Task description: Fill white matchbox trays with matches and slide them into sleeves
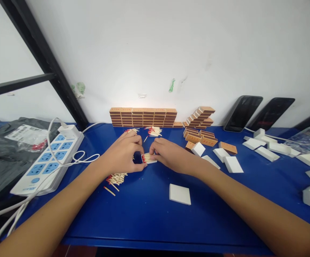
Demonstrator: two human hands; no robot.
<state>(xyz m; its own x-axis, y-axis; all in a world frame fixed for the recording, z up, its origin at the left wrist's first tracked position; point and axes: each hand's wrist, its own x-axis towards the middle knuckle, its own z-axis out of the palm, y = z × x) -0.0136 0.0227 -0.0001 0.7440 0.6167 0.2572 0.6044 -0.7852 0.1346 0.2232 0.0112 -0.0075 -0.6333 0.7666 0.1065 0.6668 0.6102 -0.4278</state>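
A small white matchbox tray (151, 162) filled with red-tipped matches (146, 157) is between my two hands over the blue table. My left hand (126, 151) curves round the tray's left end, its thumb at the near corner. From the other side, the fingers of my right hand (162, 153) close together at the right end of the matches; whether they pinch matches or the tray edge is hidden. Below my left hand lies a heap of matches (116, 178) with a few loose ones. Two more match piles, one at the back (154, 131), lie beyond my hands.
Stacked brown matchboxes (143, 117) line the wall, with more boxes (200, 137) to the right. White trays (233, 164) are scattered at right; one white piece (180, 194) lies in front. A power strip (48, 160) with cables is at left. Two phones (243, 113) lean on the wall.
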